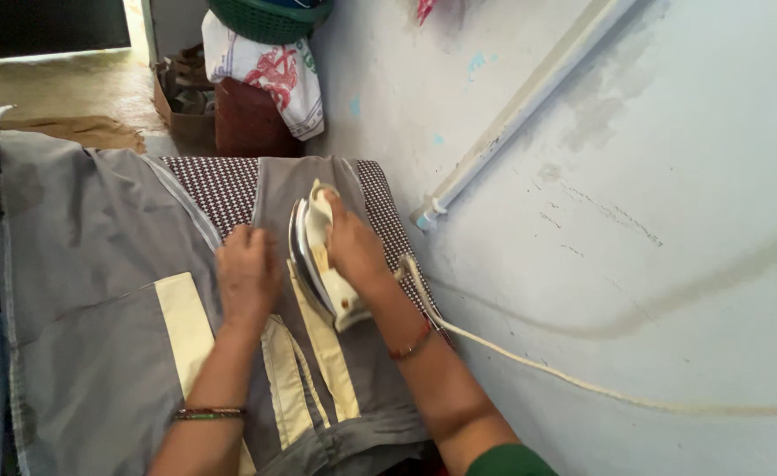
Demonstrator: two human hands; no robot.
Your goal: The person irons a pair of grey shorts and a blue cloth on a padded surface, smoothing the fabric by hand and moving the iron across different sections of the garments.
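Bangled forearms lowest in view. Right hand fingers clenched round handle of cream electric iron, tipped on edge over grey garment. Left hand just beside iron, fingers flat, pressing cloth by pale yellow strip. Cord trailing along blue wall.

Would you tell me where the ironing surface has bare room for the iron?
The smooth grey cloth left of the left hand, beyond the cream panel, lies free. Between the right hand gripping the iron, the cord and the wall, it is crowded.
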